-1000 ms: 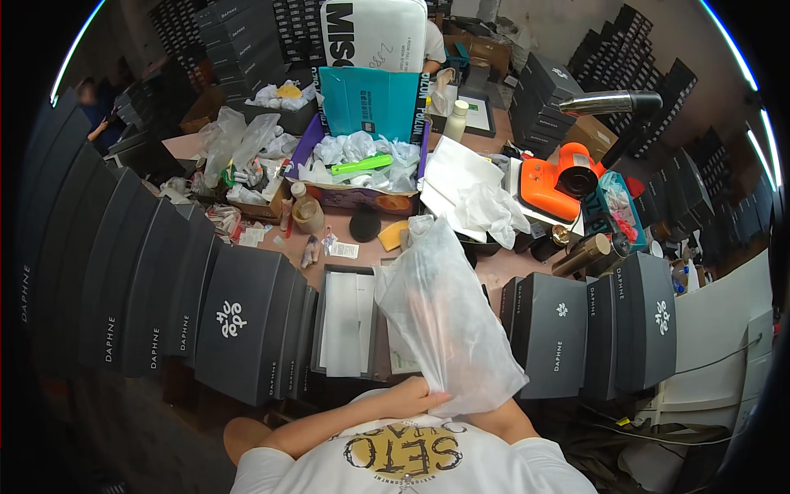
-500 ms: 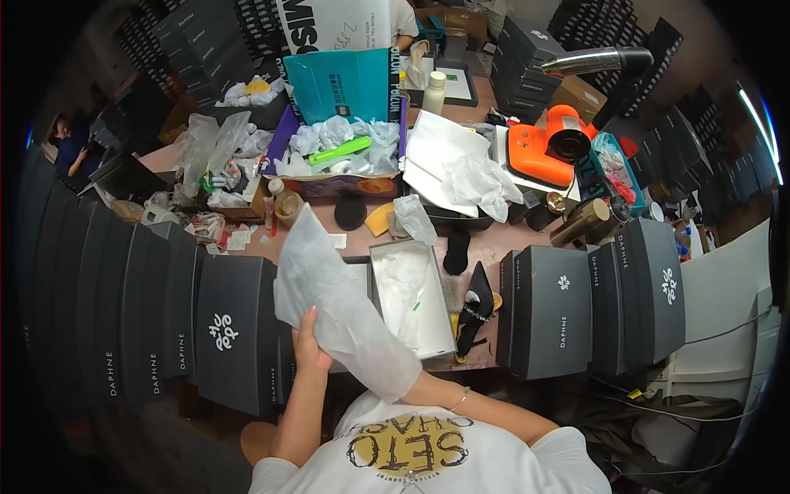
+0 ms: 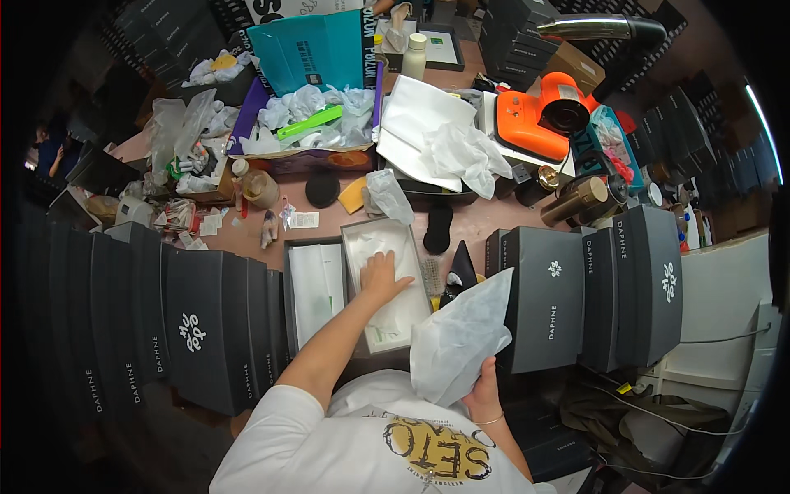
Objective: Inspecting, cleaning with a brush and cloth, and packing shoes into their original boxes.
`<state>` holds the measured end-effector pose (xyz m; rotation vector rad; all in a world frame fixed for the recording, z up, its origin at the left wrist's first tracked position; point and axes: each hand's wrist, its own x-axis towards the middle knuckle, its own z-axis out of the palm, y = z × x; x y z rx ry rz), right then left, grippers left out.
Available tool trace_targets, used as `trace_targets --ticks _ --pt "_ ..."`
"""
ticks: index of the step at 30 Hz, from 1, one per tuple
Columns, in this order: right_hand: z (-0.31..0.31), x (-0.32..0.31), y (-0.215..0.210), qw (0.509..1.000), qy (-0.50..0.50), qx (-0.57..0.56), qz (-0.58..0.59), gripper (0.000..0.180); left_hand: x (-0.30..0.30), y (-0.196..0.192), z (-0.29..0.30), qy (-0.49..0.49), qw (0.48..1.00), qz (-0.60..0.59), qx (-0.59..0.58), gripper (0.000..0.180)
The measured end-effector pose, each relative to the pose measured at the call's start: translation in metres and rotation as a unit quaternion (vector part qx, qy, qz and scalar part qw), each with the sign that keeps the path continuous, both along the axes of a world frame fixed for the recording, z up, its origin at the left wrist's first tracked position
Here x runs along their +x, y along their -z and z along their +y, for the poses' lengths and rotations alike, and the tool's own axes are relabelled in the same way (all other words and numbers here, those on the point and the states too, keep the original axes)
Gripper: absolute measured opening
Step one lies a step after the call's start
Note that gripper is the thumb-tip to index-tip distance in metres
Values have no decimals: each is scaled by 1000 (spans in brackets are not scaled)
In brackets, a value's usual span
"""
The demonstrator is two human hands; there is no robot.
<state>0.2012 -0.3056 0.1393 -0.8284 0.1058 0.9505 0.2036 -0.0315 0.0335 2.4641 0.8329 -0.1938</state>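
A grey shoebox part with a white inside (image 3: 362,247) lies on the table in front of me, with white paper in it. My left hand (image 3: 383,280) reaches down into it, back upward, thumb spread to the right and fingers stretched over the paper. To the right, my right hand (image 3: 485,389) grips a white tissue-paper packet (image 3: 461,337) by its lower edge; what is inside cannot be made out. Behind this packet a black pointed shoe (image 3: 462,262) is partly covered. A second grey box part (image 3: 288,288) with white paper inside lies just left.
Grey shoeboxes stand in rows at left (image 3: 197,329) and right (image 3: 543,296). Farther back are a purple carton (image 3: 321,160) full of crumpled paper, an orange machine (image 3: 531,123), a brush (image 3: 430,276), a black insole-shaped piece (image 3: 438,229) and a yellow sponge (image 3: 352,196).
The packet has gone from my left hand to my right hand and swung to the right. My left hand has moved into the white-lined box part. The view has shifted a little.
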Motion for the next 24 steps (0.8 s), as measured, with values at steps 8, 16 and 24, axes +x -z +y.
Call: trace_targets --ticks 8,16,24 --pt "5 31 -39 985 -61 -91 -135 69 4 12 45 -25 986 -159 -31 35" --pt "115 59 89 830 -336 -194 -400 64 -103 -100 82 -268 850 -411 -192 22" --pt "145 38 25 573 -287 -278 -715 77 -134 -80 50 -366 651 -509 -428 28"
